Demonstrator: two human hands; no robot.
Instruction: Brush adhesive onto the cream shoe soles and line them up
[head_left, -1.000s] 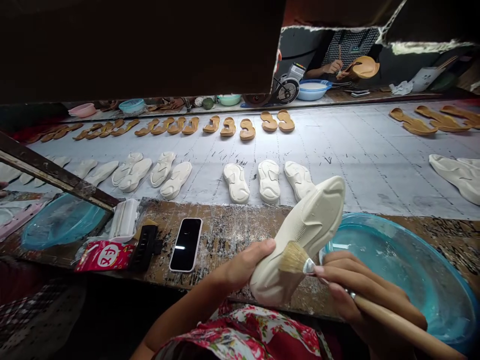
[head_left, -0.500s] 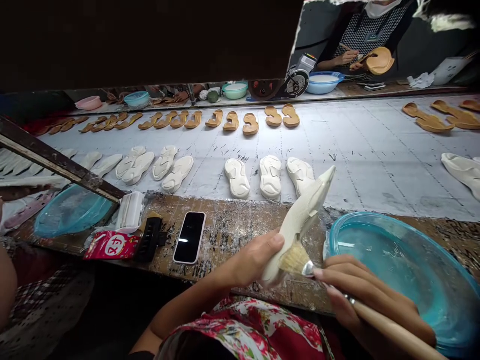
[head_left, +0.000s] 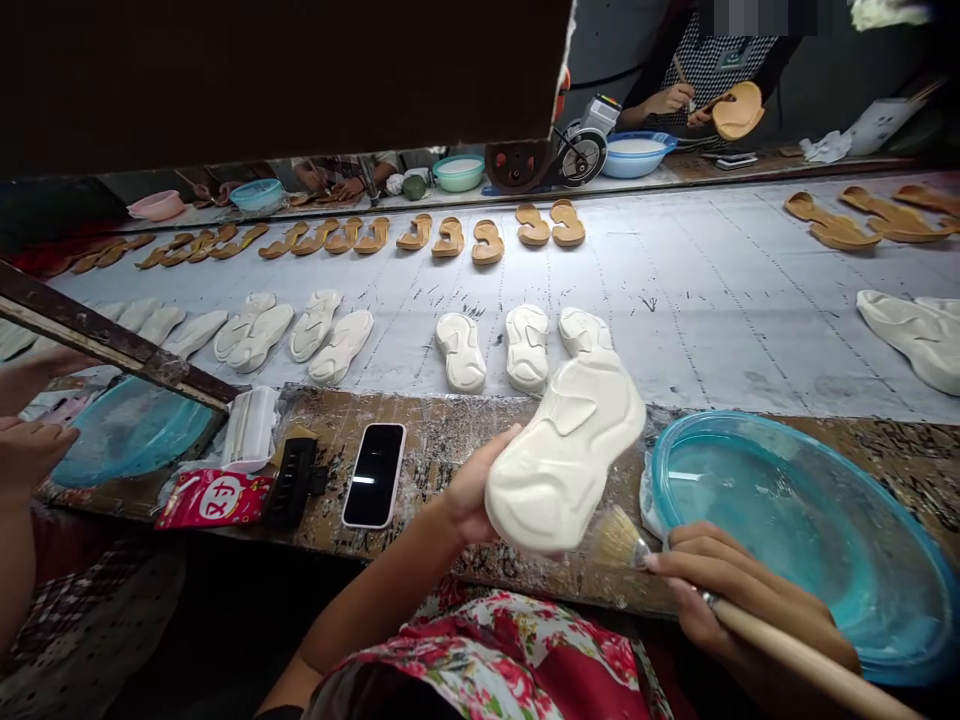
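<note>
My left hand (head_left: 480, 490) grips a white shoe sole (head_left: 566, 450) by its left edge, its moulded face turned up toward me. The fingers behind the sole are hidden. In my right hand (head_left: 750, 590) is a brush (head_left: 802, 645) with a pale wooden handle, held closed around it near the metal collar. Its light bristles (head_left: 619, 535) sit just right of the sole's lower end, seemingly apart from it. Beside my right hand stands a turquoise basin (head_left: 675, 450) holding liquid. More white soles (head_left: 527, 345) lie on the pale belt (head_left: 720, 320) ahead.
A phone (head_left: 373, 475), a black clip-like object (head_left: 291, 482) and a red packet (head_left: 214, 498) lie on the wooden ledge (head_left: 442, 430). Tan soles (head_left: 489, 243) line the belt's far side. A slanted bar (head_left: 112, 335) crosses at left. Co-workers' hands (head_left: 34, 455) show at left and across.
My left hand has turned the sole from edge-on to face-up. The brush has come away from it, slightly right. A co-worker's hands have come into view at left.
</note>
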